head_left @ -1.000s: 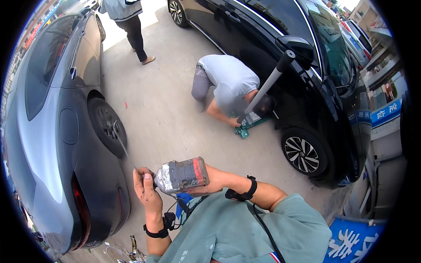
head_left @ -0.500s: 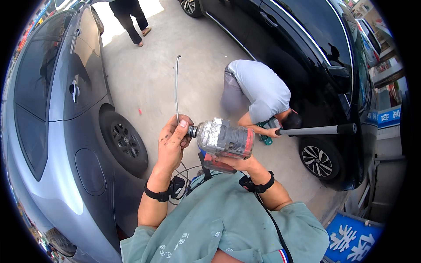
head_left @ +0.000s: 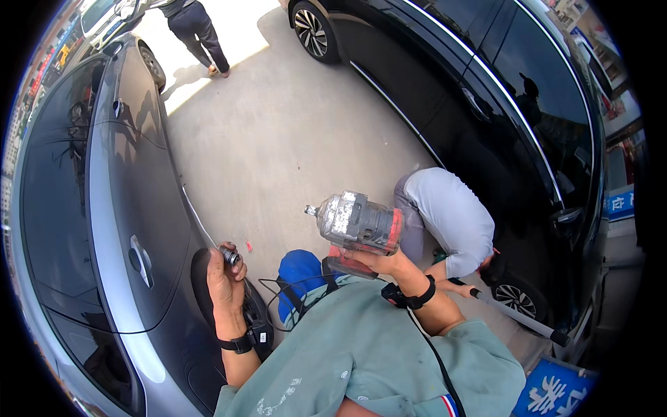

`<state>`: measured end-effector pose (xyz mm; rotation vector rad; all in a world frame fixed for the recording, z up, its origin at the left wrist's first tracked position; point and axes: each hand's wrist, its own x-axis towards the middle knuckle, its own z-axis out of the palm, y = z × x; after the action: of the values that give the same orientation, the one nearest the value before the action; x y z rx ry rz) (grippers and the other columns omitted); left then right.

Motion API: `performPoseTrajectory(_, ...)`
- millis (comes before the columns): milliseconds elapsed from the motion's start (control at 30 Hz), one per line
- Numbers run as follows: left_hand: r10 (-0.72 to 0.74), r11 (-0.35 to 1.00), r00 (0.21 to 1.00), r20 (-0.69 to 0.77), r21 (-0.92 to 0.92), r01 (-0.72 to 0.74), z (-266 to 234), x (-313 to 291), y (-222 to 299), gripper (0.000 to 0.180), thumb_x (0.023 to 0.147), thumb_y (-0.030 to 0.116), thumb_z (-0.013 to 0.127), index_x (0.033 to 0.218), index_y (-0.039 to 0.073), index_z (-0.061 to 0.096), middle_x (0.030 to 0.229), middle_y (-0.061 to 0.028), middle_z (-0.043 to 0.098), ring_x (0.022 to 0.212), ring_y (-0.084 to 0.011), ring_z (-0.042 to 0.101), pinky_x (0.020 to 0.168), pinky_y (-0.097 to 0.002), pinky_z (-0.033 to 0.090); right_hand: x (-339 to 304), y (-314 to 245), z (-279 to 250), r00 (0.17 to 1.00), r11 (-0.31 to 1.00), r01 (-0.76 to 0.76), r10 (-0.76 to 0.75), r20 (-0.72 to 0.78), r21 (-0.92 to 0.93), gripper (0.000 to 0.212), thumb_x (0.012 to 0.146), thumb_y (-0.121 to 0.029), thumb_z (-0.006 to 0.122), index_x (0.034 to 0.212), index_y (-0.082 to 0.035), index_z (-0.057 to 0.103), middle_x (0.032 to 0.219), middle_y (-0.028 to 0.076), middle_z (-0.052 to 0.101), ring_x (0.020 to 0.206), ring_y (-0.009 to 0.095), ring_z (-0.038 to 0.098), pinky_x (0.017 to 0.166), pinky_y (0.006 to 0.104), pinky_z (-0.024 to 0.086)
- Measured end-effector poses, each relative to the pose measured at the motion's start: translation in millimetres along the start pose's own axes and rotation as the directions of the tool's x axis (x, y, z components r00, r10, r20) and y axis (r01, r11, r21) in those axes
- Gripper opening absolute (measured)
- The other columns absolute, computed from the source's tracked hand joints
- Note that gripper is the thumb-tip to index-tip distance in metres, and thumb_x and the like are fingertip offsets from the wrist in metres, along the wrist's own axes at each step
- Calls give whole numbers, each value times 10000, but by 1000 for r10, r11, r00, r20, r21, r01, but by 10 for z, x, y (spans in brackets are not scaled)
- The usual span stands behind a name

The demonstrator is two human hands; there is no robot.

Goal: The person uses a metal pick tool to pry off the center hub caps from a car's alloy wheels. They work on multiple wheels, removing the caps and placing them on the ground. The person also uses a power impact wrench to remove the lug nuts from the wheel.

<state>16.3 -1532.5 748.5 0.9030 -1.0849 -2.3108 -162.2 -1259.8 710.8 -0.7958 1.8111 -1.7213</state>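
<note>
In my left hand point(head_left: 224, 283), fingers closed, sits a dark metal socket point(head_left: 231, 256). A thin bent metal rod point(head_left: 197, 219) sticks up from the same hand, beside the grey car. My right hand point(head_left: 375, 262) grips the handle of a worn cordless impact wrench point(head_left: 360, 224) with red trim. The wrench lies sideways before my chest. Its bare square drive point(head_left: 311, 210) points left, apart from the socket.
A grey car point(head_left: 132, 208) stands close on my left, a black car point(head_left: 417, 90) on my right. A person in a light shirt point(head_left: 451, 215) crouches by the black car's wheel, near a long grey bar point(head_left: 517, 315). Another person point(head_left: 194, 31) stands far ahead. A blue sign point(head_left: 556, 389) is lower right.
My left hand has moved left and down, taking the socket off the wrench's drive and the rod along. The wrench stays nearly in place. The view has shifted; the far person has turned or stepped.
</note>
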Motion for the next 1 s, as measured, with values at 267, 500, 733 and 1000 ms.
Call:
performPoseTrajectory(267, -160, 978, 987, 23, 142, 155, 453, 2336, 422, 394, 1042, 435, 490, 990, 50, 554, 786, -62, 549, 622, -105, 511, 437, -170, 332, 2012, 584, -394, 979, 996, 43, -58, -195, -81, 347, 776, -129, 813, 1104, -92, 706, 1037, 64, 727, 933, 221, 699, 813, 357, 548)
performPoseTrajectory(500, -314, 738, 933, 177, 664, 122, 1232, 4496, 1269, 347, 1006, 396, 585, 996, 51, 616, 616, 11, 495, 568, -43, 401, 526, -196, 271, 3554, 619, -456, 918, 926, -9, -143, -370, -378, 354, 755, -130, 833, 1087, -105, 713, 1016, 75, 726, 920, 270, 697, 800, 380, 545)
performPoseTrajectory(733, -382, 754, 906, 181, 627, 193, 1296, 6396, 1683, 391, 1010, 412, 527, 1038, 33, 620, 653, -18, 530, 551, -43, 386, 478, -191, 257, 5288, 758, -387, 897, 874, -90, -137, -419, -478, 300, 746, -123, 803, 1033, -105, 715, 982, 83, 722, 903, 302, 691, 786, 379, 547)
performPoseTrajectory(1000, -304, 714, 953, -9, 660, 234, 1320, 8325, 2162, 327, 970, 369, 659, 1048, 74, 542, 700, 30, 455, 573, -43, 393, 471, -179, 255, 7662, 1446, -439, 864, 881, -434, 347, -366, -190, 301, 671, -124, 782, 938, -22, 689, 913, 156, 696, 796, 377, 663, 698, 394, 534)
